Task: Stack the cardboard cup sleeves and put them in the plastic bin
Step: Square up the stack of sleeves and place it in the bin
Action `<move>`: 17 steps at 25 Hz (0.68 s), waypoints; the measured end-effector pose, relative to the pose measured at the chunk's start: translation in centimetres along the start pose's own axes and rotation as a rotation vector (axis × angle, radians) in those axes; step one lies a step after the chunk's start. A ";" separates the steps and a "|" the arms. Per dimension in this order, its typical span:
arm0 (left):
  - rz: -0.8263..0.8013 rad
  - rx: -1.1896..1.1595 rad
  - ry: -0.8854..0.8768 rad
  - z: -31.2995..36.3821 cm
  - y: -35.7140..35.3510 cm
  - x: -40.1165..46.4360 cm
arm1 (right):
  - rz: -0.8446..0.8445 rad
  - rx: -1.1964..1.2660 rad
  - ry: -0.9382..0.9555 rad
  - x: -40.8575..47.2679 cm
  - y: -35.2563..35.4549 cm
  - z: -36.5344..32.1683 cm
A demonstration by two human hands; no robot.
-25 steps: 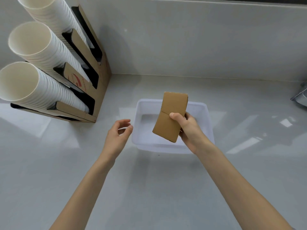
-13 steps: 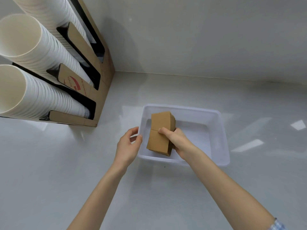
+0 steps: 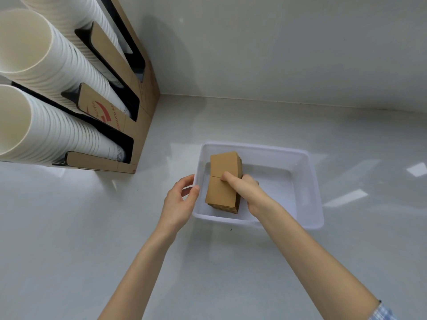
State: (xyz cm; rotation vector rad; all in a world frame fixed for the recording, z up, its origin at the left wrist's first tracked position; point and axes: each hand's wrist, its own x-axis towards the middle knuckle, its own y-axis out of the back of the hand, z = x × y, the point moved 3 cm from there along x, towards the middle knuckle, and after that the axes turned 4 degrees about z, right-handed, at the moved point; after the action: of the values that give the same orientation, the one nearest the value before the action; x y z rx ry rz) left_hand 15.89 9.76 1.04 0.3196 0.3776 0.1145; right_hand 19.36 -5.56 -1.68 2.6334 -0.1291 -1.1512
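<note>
If the grip lets go unevenly, the stack of cardboard cup sleeves (image 3: pixel 223 181) may fan out or tip, since it seems to be low inside the plastic bin's (image 3: pixel 309 188) left half, though contact with the floor is hard to judge. The right hand (image 3: pixel 248 192) is clamped around the stack, thumb on top. The left hand (image 3: pixel 179 202), half-curled, pinches the bin's near-left rim.

A café or drinks counter: a cardboard dispenser rack (image 3: pixel 138 125) holds stacked white paper cups (image 3: pixel 57 72) on a pale worktop (image 3: pixel 69 227).
</note>
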 end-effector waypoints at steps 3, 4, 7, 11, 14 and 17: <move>0.004 -0.001 -0.001 0.1 -0.1 0.0 | 0.007 0.007 0.010 0.2 -0.4 -0.1; 0.006 -0.004 -0.004 0.2 -0.1 0.0 | 0.003 0.009 0.017 0.2 -0.8 0.0; 0.008 -0.011 -0.006 0.2 -0.1 0.0 | 0.012 -0.006 0.050 0.0 -1.9 -0.2; 0.007 -0.023 -0.012 0.0 -0.1 0.0 | 0.019 0.007 0.077 -0.7 -2.8 -0.5; 0.003 -0.029 -0.012 0.0 -0.2 0.0 | -0.006 -0.010 0.078 -0.6 -2.7 -0.4; 0.005 -0.034 -0.016 0.0 -0.2 0.0 | -0.050 0.008 0.079 -0.2 -2.7 -0.2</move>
State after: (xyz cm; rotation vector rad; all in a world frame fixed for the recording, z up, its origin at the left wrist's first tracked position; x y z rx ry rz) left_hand 15.85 9.55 0.97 0.2882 0.3591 0.1232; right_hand 19.28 -2.89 -2.19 2.6988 -0.0526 -1.0615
